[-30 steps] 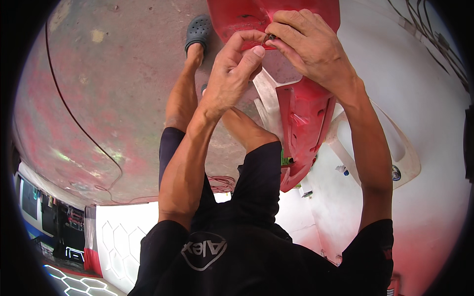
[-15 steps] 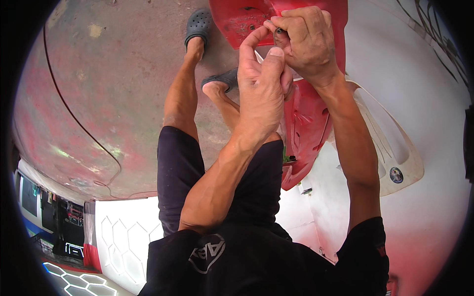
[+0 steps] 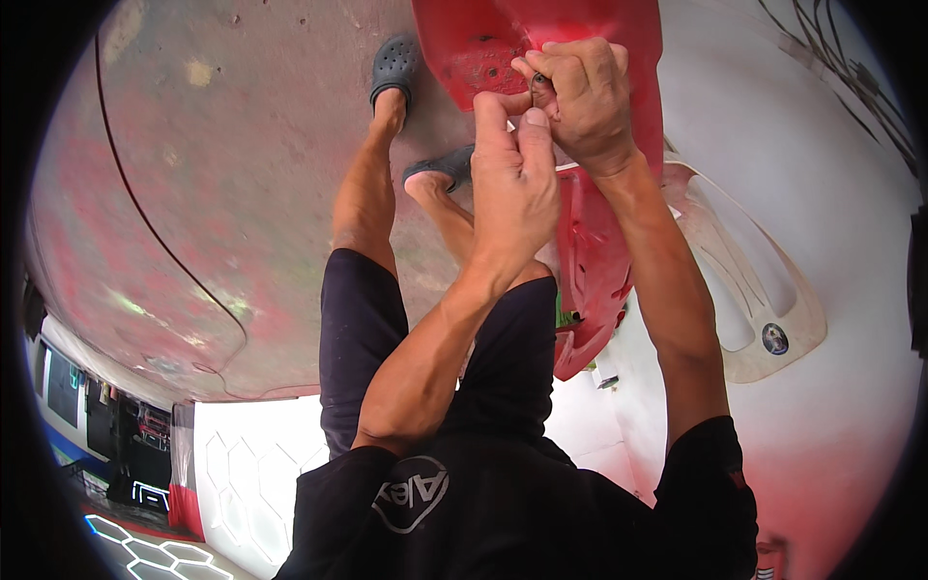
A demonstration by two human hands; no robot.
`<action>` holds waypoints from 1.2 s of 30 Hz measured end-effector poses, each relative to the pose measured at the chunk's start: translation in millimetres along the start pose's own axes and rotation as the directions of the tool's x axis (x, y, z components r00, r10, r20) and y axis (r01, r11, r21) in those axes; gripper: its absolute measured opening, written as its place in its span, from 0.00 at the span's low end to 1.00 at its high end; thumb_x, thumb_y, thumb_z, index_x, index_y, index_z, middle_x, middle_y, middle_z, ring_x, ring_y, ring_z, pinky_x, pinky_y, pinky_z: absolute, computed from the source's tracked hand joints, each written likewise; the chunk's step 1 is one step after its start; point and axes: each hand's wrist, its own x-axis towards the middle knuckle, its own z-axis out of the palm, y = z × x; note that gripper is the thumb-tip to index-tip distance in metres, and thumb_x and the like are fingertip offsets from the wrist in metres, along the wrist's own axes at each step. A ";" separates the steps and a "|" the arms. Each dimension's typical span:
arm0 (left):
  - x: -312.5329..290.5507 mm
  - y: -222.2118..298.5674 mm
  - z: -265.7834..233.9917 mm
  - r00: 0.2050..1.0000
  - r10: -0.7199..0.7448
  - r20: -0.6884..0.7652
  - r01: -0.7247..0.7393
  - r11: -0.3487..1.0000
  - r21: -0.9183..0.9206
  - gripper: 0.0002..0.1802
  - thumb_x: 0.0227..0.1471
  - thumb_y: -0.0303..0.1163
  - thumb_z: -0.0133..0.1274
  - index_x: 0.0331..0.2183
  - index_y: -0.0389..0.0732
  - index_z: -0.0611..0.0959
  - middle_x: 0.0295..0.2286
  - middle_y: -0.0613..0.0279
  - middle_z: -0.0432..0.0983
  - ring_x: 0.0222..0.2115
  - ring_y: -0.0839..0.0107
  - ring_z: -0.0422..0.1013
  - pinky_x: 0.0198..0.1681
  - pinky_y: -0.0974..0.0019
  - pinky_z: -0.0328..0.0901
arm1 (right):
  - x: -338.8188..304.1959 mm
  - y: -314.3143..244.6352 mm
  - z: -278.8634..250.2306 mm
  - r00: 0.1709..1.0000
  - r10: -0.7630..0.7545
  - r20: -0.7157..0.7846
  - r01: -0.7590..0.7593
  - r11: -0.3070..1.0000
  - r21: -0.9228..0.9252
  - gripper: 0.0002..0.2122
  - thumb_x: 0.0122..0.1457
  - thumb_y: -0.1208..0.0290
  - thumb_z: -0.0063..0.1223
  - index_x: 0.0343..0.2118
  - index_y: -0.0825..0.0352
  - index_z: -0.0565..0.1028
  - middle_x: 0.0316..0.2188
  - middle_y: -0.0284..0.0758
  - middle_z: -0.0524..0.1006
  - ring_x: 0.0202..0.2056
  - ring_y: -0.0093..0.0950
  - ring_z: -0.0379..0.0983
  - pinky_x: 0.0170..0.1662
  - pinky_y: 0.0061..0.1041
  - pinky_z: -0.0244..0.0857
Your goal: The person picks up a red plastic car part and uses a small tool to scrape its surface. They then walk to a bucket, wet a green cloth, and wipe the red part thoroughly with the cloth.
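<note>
My right hand (image 3: 592,108) is closed, its fingers curled around a thin, curved dark piece (image 3: 538,80) with a rounded end. Most of that piece is hidden, so its kind does not show. Just below and to the left, my left hand (image 3: 514,179) is pinched, thumb and forefinger meeting at the lower end of the same thin piece. The fingertips of both hands almost touch. Behind them stands a large glossy red panel (image 3: 454,53), moulded like a vehicle body part, with dark specks and a small hole on its face.
A lower red section (image 3: 590,261) with openings extends beneath my right wrist. An off-white curved frame with an oval badge (image 3: 775,338) leans at the right. Several dark cables (image 3: 855,72) hang at upper right. A thin dark cord (image 3: 145,217) crosses the stained floor (image 3: 261,145) at left.
Both hands have come slightly down and toward me, still together around the thin piece. My left thumb and forefinger have drawn closer together. The whole view has shifted a little.
</note>
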 end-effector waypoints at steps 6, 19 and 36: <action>-14.6 11.4 -4.9 0.981 -0.149 0.126 0.168 0.973 -0.158 0.15 0.67 0.35 0.43 0.52 0.39 0.68 0.17 0.69 0.66 0.13 0.83 0.57 0.15 0.76 0.51 | 6.4 -12.5 -15.4 0.994 0.085 0.071 -0.083 0.996 -0.026 0.12 0.51 0.67 0.66 0.37 0.58 0.77 0.33 0.27 0.71 0.34 0.26 0.70 0.39 0.29 0.60; -11.0 4.2 -35.6 0.966 -0.097 0.239 0.045 0.976 0.214 0.21 0.69 0.39 0.43 0.59 0.42 0.71 0.24 0.70 0.68 0.22 0.82 0.61 0.24 0.77 0.58 | 2.9 -33.6 -60.3 0.864 0.471 0.179 -0.485 0.874 0.041 0.22 0.53 0.68 0.63 0.51 0.60 0.72 0.44 0.37 0.72 0.45 0.38 0.73 0.45 0.39 0.68; 13.9 22.7 -54.6 0.899 -0.046 0.436 -0.348 0.529 0.774 0.24 0.63 0.29 0.42 0.60 0.42 0.72 0.22 0.68 0.68 0.18 0.81 0.61 0.21 0.73 0.59 | -176.8 -100.3 -104.2 0.185 0.906 -0.381 -0.969 0.232 0.082 0.27 0.55 0.73 0.57 0.59 0.65 0.66 0.58 0.51 0.65 0.58 0.50 0.62 0.58 0.49 0.57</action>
